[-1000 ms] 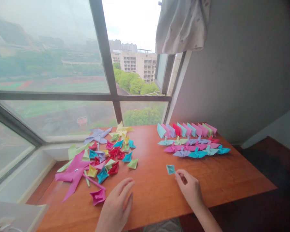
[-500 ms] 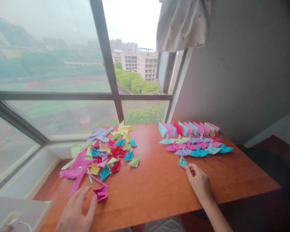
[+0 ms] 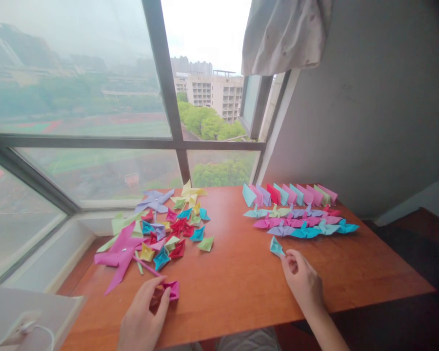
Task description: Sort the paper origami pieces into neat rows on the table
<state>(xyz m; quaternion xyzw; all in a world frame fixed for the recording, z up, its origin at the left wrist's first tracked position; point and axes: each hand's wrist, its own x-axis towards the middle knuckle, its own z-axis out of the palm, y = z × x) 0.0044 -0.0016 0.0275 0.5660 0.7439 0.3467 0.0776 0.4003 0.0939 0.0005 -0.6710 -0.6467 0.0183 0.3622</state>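
My right hand (image 3: 303, 282) is pinching a corner of the small light-blue folded-paper boat (image 3: 277, 246), thumb and finger together, just nearer me than the multicoloured folded-paper birds (image 3: 305, 232). My left hand (image 3: 144, 309) is curling about the magenta folded-paper boat (image 3: 174, 290) near the brown wooden table's (image 3: 227, 278) front edge; whether it is clamping, I cannot tell.

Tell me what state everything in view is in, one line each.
Pale blue boat, corner pinched by the right hand
Magenta boat, touched by the left hand
Magenta pinwheel, lying on the table
Folded birds, set in rows
Folded papers, standing on edge
Window sash, open
Curtain, drawn aside
Plug, inserted
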